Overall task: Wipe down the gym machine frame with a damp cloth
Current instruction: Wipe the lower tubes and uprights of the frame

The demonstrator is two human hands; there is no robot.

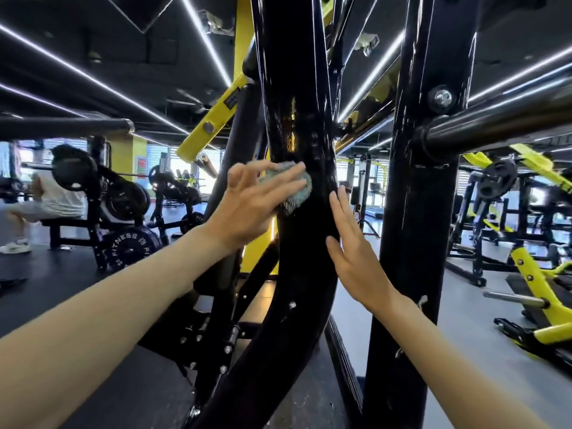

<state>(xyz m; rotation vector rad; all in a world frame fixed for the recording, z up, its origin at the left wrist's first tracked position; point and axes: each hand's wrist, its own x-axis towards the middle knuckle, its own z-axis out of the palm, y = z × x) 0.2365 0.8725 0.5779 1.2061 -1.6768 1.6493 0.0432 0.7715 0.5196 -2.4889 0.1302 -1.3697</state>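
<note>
**The cloth is pressed to the curved frame tube**

Far to the left of the curved frame tube, a seated person is seen on a bench. A black weight plate lettered "FITNESS" is stood lower down, nearer to the tube. A yellow lever arm is slanted up toward the tube's left edge.

The left hand is raised against the left side of the tube at mid-height. Its fingers are held straight and spread apart, so the cloth is pressed by them rather than clenched. The cloth, a bunched grey-blue wad, is kept on the tube's left face under those fingers, touching the black paint. Pale scuffs and a glossy reflection are seen on the tube above it.

The right hand is laid along the right edge of the tube, slightly lower than the cloth. Its fingers are straight and kept together, pointed upward, and nothing is held in it.

Just right of the tube, a second black upright is set. A bolt is seen high on it, and a round crossbar is run from it away from the tube. Well to the right of the tube, yellow machines are stood on the grey floor.
</note>
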